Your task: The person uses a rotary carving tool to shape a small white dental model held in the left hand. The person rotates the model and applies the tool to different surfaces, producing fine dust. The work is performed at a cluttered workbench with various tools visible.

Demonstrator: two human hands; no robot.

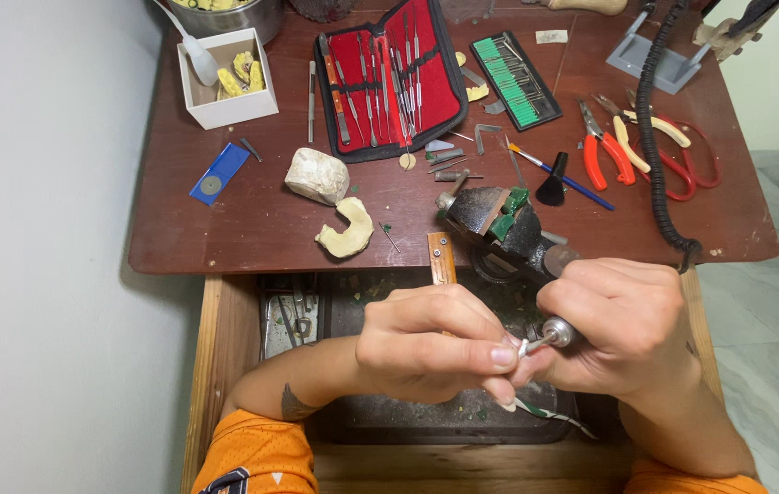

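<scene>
My left hand [431, 343] pinches a small pale piece at its fingertips, over an open wooden drawer [225, 338]. My right hand [627, 334] grips a rotary handpiece [556, 333] whose silver tip touches that small piece. A thin green-and-white strip [550, 414] hangs below the fingers. Both hands meet just in front of a dark bench vise [499, 224] with green wax on it, clamped at the table's front edge.
On the brown table [252, 224]: a red tool case [389, 78], a green bur tray [516, 80], red pliers [605, 146], a coiled black cable [650, 137], plaster casts [316, 176], a white box [225, 78], a blue-handled brush [559, 178].
</scene>
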